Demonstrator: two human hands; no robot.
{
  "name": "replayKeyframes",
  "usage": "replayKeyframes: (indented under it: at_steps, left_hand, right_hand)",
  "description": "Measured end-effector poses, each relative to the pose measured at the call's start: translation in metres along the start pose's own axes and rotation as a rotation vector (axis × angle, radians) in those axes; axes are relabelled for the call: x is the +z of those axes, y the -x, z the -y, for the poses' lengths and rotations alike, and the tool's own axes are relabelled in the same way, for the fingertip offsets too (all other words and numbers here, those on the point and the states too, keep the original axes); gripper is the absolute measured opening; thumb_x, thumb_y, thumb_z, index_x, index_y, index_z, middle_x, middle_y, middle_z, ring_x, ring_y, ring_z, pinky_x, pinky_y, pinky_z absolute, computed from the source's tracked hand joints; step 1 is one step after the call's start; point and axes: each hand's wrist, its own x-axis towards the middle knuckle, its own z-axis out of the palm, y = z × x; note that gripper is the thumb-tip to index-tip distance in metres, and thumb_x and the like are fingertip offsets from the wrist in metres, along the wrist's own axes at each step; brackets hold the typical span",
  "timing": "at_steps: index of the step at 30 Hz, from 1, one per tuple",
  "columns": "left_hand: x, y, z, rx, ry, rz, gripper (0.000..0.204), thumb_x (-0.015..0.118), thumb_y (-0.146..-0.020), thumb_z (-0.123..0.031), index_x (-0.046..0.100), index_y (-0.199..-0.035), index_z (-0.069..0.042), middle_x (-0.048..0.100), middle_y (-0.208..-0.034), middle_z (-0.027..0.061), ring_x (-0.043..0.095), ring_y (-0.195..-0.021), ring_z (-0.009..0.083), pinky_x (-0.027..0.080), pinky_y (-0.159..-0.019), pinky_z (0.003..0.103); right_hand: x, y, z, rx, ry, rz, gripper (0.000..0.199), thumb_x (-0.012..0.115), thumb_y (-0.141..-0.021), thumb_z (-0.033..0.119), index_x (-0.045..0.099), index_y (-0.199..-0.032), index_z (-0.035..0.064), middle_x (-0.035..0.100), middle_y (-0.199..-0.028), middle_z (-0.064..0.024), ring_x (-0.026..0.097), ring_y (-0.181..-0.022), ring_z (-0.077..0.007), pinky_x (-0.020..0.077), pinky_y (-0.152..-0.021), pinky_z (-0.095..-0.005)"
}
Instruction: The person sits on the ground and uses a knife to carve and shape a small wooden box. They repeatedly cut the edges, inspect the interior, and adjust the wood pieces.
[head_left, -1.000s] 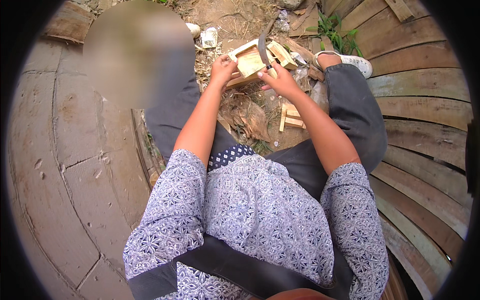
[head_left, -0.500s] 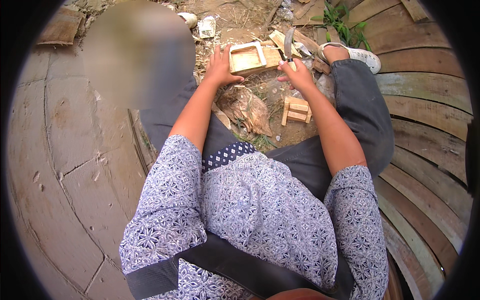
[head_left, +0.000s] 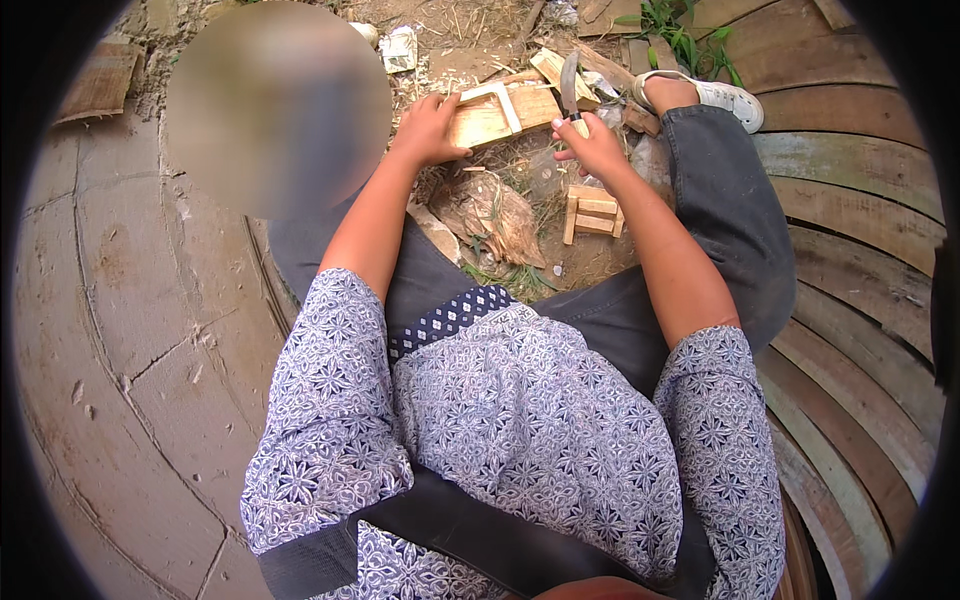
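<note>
My left hand (head_left: 428,132) grips the left end of a pale wooden block (head_left: 478,125), thumb on its near side and fingers on its far side. A whitish angled strip (head_left: 507,106) runs along the block's far and right edges; how it is joined I cannot tell. My right hand (head_left: 594,148) is closed round the handle of a knife (head_left: 569,85), whose curved blade points up and away from me. The knife is just right of the wood. Nearer me, below the right hand, stands a small wooden frame (head_left: 595,212) with crosspieces.
A rough chunk of bark-like wood (head_left: 490,215) lies between my legs. Wood offcuts (head_left: 566,76) and shavings are scattered beyond the block. Curved-looking planks (head_left: 850,190) line the right side, cracked concrete (head_left: 130,300) the left. A blurred round patch hides the upper left.
The block and my left hand have shifted slightly left, and the block's face looks more tilted. The knife's blade is a little further left; my right hand has barely moved.
</note>
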Motion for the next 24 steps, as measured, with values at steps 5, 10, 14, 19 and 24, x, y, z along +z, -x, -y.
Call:
replayKeyframes:
  at_steps: [5,10,14,19,24]
  left_hand:
    - [0.002,0.0,-0.005,-0.078,-0.028,-0.033,0.106,0.089,-0.063,-0.053,0.044,-0.15,-0.012,0.051,-0.14,0.0185,0.047,-0.133,0.0365,0.04,-0.109,0.049]
    - [0.014,-0.004,0.005,-0.322,0.124,-0.043,0.089,0.084,-0.071,-0.056,0.054,-0.138,-0.005,0.054,-0.137,0.0226,0.048,-0.132,0.0389,0.042,-0.105,0.052]
    - [0.022,-0.01,0.019,-0.262,0.118,-0.165,0.065,0.082,-0.08,-0.045,0.06,-0.126,-0.004,0.066,-0.118,0.0213,0.06,-0.116,0.0349,0.05,-0.093,0.05]
    - [0.014,-0.014,0.021,-0.428,0.579,-0.07,0.047,0.083,-0.084,-0.027,0.064,-0.12,-0.002,0.073,-0.096,0.0133,0.072,-0.082,0.024,0.056,-0.07,0.037]
    - [0.02,-0.008,0.035,-0.328,0.616,0.259,0.031,0.065,-0.098,-0.019,0.067,-0.119,0.003,0.07,-0.093,0.0047,0.064,-0.077,0.0137,0.054,-0.073,0.032]
  right_hand:
    - [0.002,0.004,0.001,0.015,0.004,0.007,0.052,0.066,-0.095,0.052,0.055,-0.122,0.0092,0.07,-0.114,-0.0035,0.074,-0.088,-0.0133,0.0444,-0.051,-0.0252]
    - [0.001,0.002,-0.002,-0.001,0.002,0.021,0.055,0.066,-0.094,0.054,0.055,-0.124,0.0089,0.07,-0.114,-0.0036,0.074,-0.088,-0.0128,0.0443,-0.051,-0.025]
    - [0.003,0.002,-0.002,-0.007,0.027,0.021,0.055,0.066,-0.094,0.053,0.055,-0.124,0.0087,0.07,-0.114,-0.0037,0.073,-0.087,-0.0122,0.0444,-0.051,-0.0251]
    - [-0.001,-0.001,-0.006,-0.002,0.035,0.011,0.055,0.067,-0.094,0.054,0.056,-0.122,0.0077,0.071,-0.113,-0.0056,0.074,-0.086,-0.0131,0.0472,-0.052,-0.0265]
    - [0.006,0.0,0.001,-0.023,0.034,0.019,0.06,0.068,-0.092,0.053,0.056,-0.124,0.0037,0.069,-0.115,-0.0096,0.074,-0.087,-0.0157,0.052,-0.053,-0.028]
